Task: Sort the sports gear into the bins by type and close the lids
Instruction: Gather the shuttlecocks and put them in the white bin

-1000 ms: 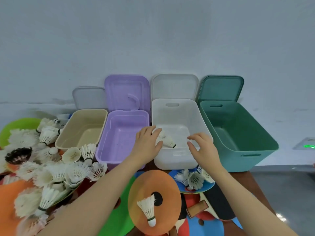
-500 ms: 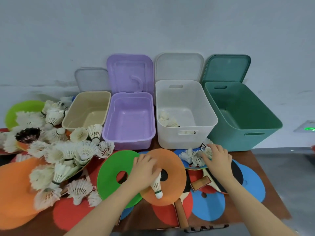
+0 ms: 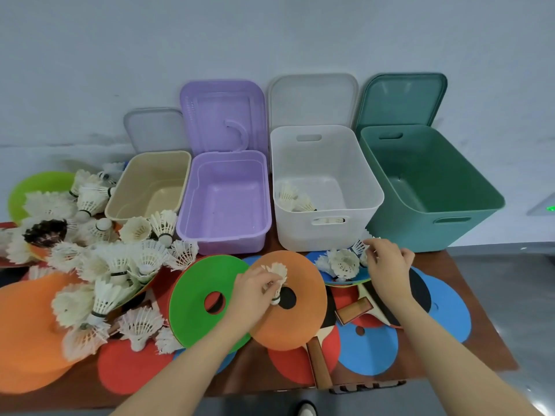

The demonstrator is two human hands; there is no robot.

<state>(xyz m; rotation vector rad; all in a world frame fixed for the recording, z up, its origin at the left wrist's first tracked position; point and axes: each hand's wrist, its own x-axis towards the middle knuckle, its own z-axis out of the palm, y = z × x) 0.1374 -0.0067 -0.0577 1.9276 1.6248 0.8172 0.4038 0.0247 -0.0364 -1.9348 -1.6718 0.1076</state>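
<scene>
Shuttlecock [image 3: 277, 280] lifted — discs [image 3: 204, 283], paddles [image 3: 354, 309] around

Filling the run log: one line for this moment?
left hand: grips shuttlecock | right hand: pinches shuttlecock by white bin | white bin: holds shuttlecocks

Both forearms are bare to the lower edge of the view, with no sleeve showing. The left hand [image 3: 255, 291] and right hand [image 3: 387, 262] wear nothing visible. A white shoe toe [image 3: 306, 410] shows at the bottom edge.
</scene>
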